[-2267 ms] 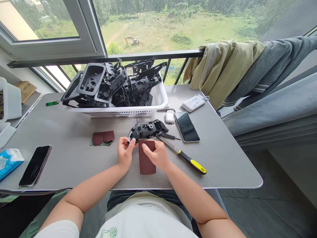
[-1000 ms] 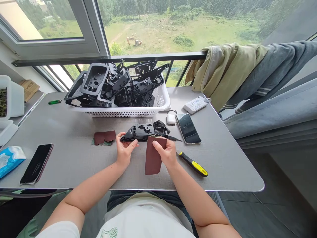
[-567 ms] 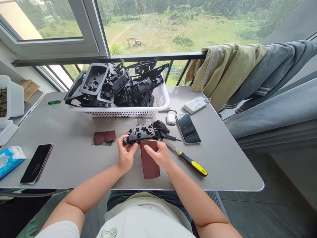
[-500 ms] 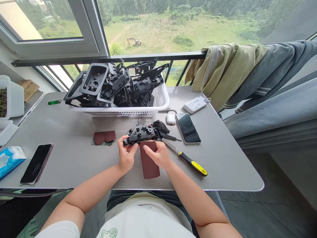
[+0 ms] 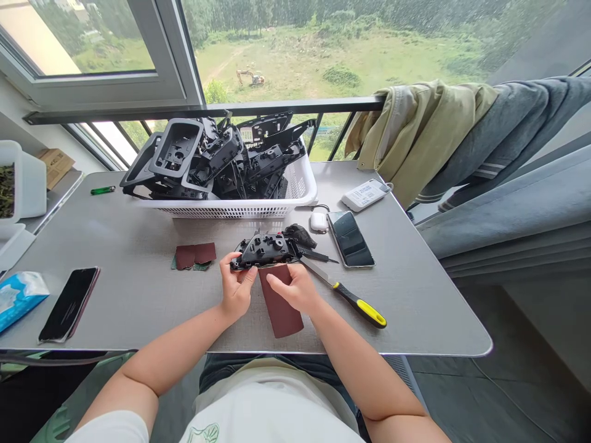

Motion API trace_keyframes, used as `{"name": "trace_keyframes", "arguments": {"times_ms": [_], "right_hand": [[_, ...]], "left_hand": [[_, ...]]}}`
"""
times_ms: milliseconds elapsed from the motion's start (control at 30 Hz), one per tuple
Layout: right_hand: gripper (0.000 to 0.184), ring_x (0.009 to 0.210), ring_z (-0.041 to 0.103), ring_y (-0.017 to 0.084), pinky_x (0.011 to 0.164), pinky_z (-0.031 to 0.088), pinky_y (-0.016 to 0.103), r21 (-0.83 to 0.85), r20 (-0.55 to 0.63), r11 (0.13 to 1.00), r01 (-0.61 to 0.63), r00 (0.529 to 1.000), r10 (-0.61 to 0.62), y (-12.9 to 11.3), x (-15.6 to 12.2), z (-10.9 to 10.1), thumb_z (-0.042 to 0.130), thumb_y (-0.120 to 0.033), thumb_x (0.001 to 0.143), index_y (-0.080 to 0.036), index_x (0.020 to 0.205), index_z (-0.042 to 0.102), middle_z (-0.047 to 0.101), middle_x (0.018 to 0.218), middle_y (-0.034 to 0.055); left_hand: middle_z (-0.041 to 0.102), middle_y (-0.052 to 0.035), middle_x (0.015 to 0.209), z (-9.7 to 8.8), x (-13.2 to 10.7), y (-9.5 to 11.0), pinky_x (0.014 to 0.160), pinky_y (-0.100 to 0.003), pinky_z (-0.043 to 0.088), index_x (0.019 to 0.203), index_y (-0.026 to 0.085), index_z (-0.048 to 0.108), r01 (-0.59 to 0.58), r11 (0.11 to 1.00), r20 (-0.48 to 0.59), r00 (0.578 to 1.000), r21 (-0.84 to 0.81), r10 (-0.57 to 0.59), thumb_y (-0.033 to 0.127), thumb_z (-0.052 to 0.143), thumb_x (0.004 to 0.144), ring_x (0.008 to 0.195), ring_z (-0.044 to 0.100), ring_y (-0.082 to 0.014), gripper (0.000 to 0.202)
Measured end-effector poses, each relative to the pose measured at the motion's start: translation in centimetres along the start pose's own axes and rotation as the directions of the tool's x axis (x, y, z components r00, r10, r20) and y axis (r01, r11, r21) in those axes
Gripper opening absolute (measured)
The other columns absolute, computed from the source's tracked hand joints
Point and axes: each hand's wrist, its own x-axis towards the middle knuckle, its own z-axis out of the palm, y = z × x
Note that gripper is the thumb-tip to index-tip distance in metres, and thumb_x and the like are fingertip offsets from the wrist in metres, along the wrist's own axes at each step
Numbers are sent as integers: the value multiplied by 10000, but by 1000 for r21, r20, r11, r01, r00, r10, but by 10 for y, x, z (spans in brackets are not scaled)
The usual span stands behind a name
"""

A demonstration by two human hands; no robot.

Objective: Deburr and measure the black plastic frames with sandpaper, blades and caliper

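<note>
My left hand (image 5: 237, 289) is closed on the left end of a black molded plastic part (image 5: 265, 249), thumb along its near edge. A dark red sheet of sandpaper (image 5: 281, 307) is pinched in my right hand (image 5: 300, 288), thumb on top and fingers hidden beneath. The sheet's upper edge meets the near edge of the plastic part. Just right of the part lies a file with a black and yellow handle (image 5: 362, 306). Behind it are a thin black tool (image 5: 319, 255) and a crumpled black item (image 5: 300, 235).
A white basket (image 5: 221, 211) heaped with black plastic parts stands at the back. Folded sandpaper pieces (image 5: 196, 254) lie left of my hands. Phones (image 5: 352, 240) rest on both sides, with a white earbud case (image 5: 318, 221), a white power bank (image 5: 365, 194) and a green lighter (image 5: 103, 190).
My right hand has shifted the sandpaper slightly; its lower end has swung to the right and toward me. My left hand and the plastic part stay nearly still.
</note>
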Motion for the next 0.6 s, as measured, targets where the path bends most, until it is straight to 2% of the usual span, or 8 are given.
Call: {"name": "trace_keyframes", "arguments": {"times_ms": [200, 400, 600], "right_hand": [[278, 477, 472, 116, 437, 393, 238, 146, -120, 988, -59, 990, 77, 4, 1, -4, 712, -406, 645, -176, 564, 577, 544, 513, -15], [329, 440, 493, 123, 416, 435, 256, 333, -273, 942, -36, 953, 133, 8, 6, -13, 685, -489, 659, -199, 618, 536, 539, 509, -23], [358, 420, 471, 116, 408, 427, 258, 389, -286, 921, -15, 948, 137, 3, 5, -10, 740, -457, 589, -205, 544, 490, 518, 476, -27]], "left_hand": [[620, 23, 852, -1, 7, 2, 703, -320, 570, 1056, 268, 428, 87, 993, -33, 995, -75, -90, 439, 777, 721, 712, 684, -149, 513], [589, 39, 812, -6, 20, 4, 659, -302, 562, 1036, 265, 417, 119, 977, -136, 980, -174, -144, 406, 804, 668, 636, 646, -129, 552], [586, 28, 856, -6, 26, 4, 630, -252, 534, 1025, 266, 429, 92, 981, -183, 975, -173, -124, 312, 838, 598, 707, 617, -122, 593]]}}
